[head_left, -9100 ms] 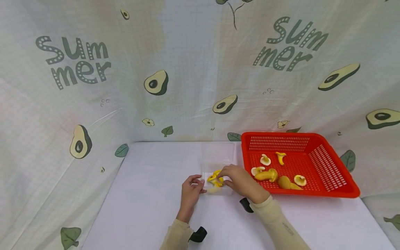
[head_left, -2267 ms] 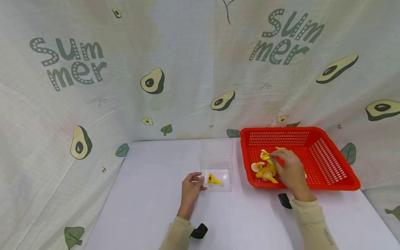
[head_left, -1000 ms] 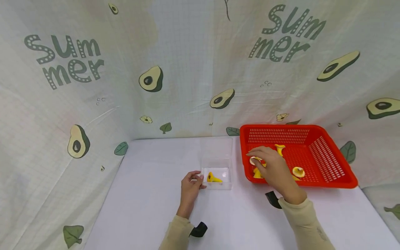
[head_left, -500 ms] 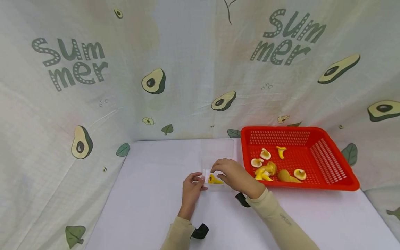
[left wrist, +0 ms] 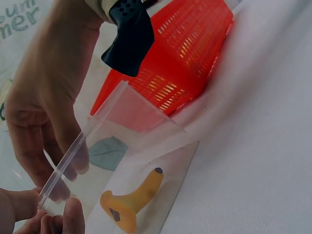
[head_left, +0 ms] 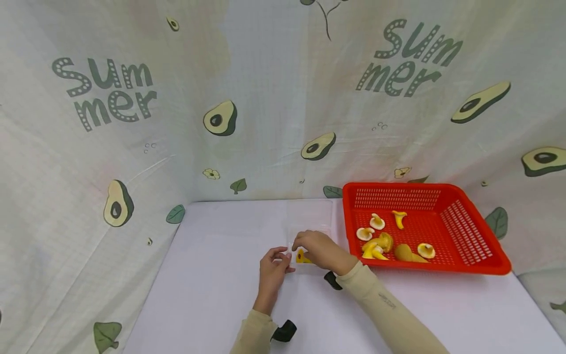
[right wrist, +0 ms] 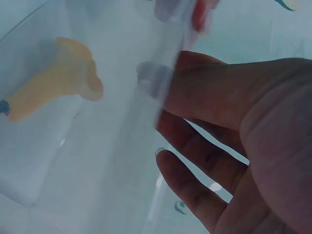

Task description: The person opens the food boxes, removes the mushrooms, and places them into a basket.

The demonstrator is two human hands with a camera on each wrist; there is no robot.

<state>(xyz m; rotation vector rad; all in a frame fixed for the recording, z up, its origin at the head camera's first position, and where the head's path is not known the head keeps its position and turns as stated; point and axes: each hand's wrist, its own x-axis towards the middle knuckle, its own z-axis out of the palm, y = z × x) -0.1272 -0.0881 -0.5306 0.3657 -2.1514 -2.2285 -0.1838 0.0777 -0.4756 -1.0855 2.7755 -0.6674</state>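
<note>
A clear plastic box (head_left: pixel 305 271) with its lid (head_left: pixel 309 212) folded back stands on the table. One yellow mushroom (left wrist: pixel 131 202), trumpet-shaped with dark spots, lies inside it; the right wrist view also shows this mushroom (right wrist: pixel 53 80). My left hand (head_left: pixel 271 275) holds the box by its left edge, thumb and fingers at the wall. Over the box, my right hand (head_left: pixel 323 250) reaches down, its thumb past the rim and its fingers loosely bent. No item shows between the right thumb and fingers, which stay apart from the mushroom.
A red perforated basket (head_left: pixel 477 246) stands to the right of the box, holding several yellow and tan mushrooms (head_left: pixel 380 241). A white cloth covers the table (head_left: pixel 212 275). Behind hangs a sheet (head_left: pixel 265 73) printed with avocados.
Earlier the box held several mushrooms; one shows now. My right hand set a yellow mushroom in the basket, then came back left over the box. My left hand stayed at the box.
</note>
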